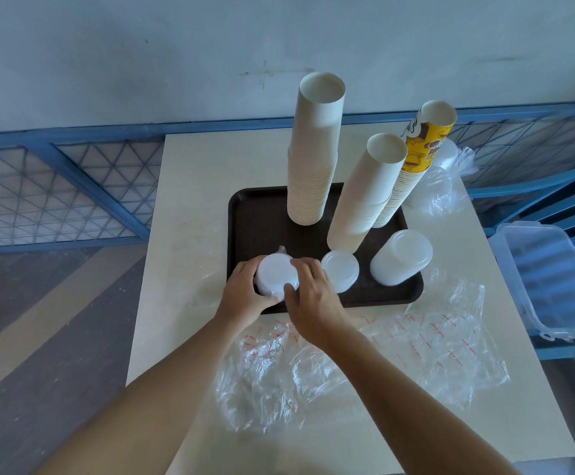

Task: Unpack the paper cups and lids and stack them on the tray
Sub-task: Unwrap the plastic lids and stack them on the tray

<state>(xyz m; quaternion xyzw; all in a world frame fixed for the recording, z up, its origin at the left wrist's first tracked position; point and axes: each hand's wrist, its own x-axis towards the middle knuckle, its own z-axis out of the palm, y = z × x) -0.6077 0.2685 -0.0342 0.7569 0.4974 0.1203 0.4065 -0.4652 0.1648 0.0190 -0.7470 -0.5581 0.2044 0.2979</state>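
Observation:
A dark brown tray [262, 214] lies on the cream table. On it stand two tall stacks of white paper cups [313, 156] [365, 197] and a yellow printed cup stack [413, 162] leaning right. Two stacks of white lids [340, 271] [401, 262] sit at the tray's front. My left hand [245, 296] and my right hand [310, 296] grip a third lid stack [276, 274] from both sides at the tray's front left; thin plastic wrap clings to it.
Crumpled clear plastic bags [382, 354] with red print lie on the table in front of the tray. More wrapped lids in plastic [440, 186] sit at the back right. A clear plastic box [553, 279] rests on a blue chair at right. A blue railing runs behind.

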